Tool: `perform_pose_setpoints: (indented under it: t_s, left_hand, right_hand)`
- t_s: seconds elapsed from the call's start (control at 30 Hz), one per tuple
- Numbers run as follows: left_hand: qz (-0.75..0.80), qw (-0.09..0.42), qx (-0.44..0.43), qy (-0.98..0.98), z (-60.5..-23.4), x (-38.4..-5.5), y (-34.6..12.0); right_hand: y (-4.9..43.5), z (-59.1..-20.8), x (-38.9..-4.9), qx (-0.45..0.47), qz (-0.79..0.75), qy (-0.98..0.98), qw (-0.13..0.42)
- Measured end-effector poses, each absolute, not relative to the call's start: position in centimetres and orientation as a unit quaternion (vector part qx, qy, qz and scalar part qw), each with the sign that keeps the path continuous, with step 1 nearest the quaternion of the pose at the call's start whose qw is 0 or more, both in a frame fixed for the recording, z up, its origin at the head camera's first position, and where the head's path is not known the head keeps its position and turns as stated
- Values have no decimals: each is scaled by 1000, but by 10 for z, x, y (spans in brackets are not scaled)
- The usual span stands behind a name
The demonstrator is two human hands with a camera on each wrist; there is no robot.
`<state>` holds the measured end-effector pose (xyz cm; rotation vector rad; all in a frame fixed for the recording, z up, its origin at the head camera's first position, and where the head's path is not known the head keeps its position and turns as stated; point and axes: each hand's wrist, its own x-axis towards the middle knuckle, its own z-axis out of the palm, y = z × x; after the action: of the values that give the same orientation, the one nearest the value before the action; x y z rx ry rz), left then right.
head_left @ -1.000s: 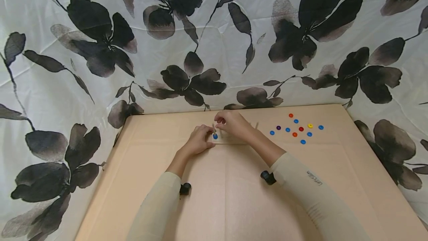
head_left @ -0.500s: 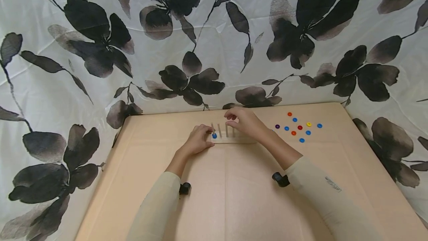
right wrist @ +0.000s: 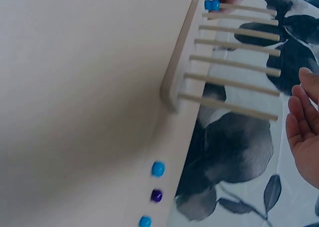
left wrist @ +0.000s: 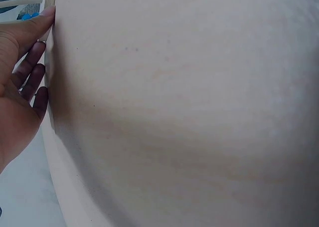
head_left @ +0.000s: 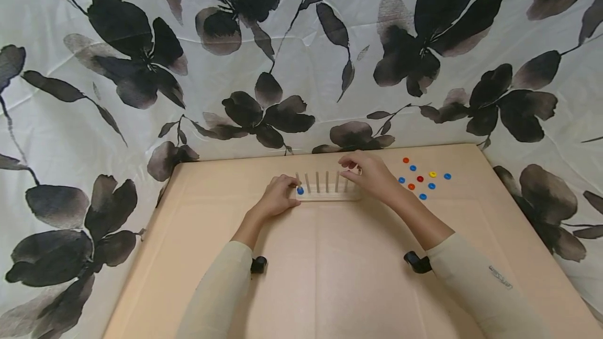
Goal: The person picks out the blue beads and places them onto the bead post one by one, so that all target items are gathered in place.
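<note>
A wooden peg rack [head_left: 330,197] with a row of upright pegs lies near the table's far edge. Blue beads [right wrist: 212,5] sit low on the peg at its left end, though I cannot tell how many. My left hand [head_left: 278,195] grips that end of the rack, thumb on the front of the base; the left wrist view shows its other fingers against the end. My right hand [head_left: 369,173] is in the air by the pegs at the right end, fingers loosely curled, with nothing seen between them. In the right wrist view the pegs [right wrist: 234,62] stand apart from its fingertips.
Loose beads lie right of the rack, among them a yellow bead [head_left: 433,174], a red bead [head_left: 420,178], several blue ones and a purple bead [right wrist: 157,195]. Behind the table [head_left: 301,255] hangs a flower-patterned cloth [head_left: 330,82].
My right hand has moved right along the rack, from the left pegs to the right end, uncovering the pegs between. The left hand has stayed at the left end.
</note>
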<state>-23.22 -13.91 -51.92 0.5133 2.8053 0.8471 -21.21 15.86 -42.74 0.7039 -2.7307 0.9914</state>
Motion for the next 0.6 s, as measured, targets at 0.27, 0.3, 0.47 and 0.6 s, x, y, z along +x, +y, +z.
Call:
perform_pose_setpoints:
  t_s: [0.27,0.3,0.47,0.6]
  left_hand:
    - [289,82,173,938,-519,-232,-139]
    - [289,82,173,938,-519,-232,-139]
    - [293,84,171,937,-518,-231,-139]
    - [296,83,169,936,-517,-230,-140]
  right_hand:
    - [194,-437,-205,193,353,-912,80]
    - [199,-439,-204,186,357,-912,78]
    - [220,-449,-206,171,366,-911,79]
    - [231,-461,-210,161,371,-911,82]
